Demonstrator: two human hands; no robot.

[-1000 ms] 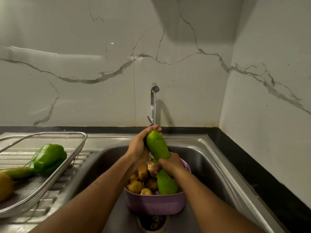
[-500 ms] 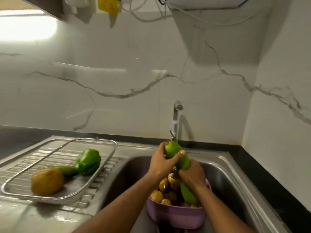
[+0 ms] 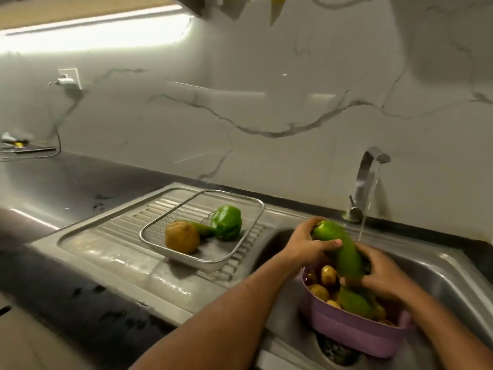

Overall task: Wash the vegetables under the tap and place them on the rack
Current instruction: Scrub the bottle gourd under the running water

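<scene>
Held in both hands at right of centre in the frame: a long green gourd (image 3: 344, 252), slanting from upper left down to lower right above the purple basket (image 3: 354, 335). Gripped at its upper end by the left hand (image 3: 309, 243), fingers curled over the top and thumb laid along the near side; gripped lower down by the right hand (image 3: 378, 276), fingers wrapped round the shaft. Two grips probably chosen because of a wet, slippery skin and a long body, one hand to steady and one to rub or turn.

Running in a thin stream from the tap (image 3: 368, 180) at the right of the frame, and falling just behind the gourd's upper part; whether actually striking it, not possible to tell. Kept over the basket, presumably, so that drips and any slip would land among the unwashed potatoes (image 3: 328, 275) and another green vegetable (image 3: 354, 303) rather than in the sink (image 3: 453, 273) bowl.

Set on the ribbed draining board (image 3: 112, 239), left of centre: the wire rack (image 3: 202, 260), well apart from the hands. Already lying in it: a green pepper (image 3: 226, 222), a brown round vegetable (image 3: 181, 237) and a dark green piece (image 3: 201, 229) between them, touching both. Placed there, by the look of it, to drain toward the bowl.

Judged as mid-wash, with most of the basket's load yet to be rinsed.
</scene>
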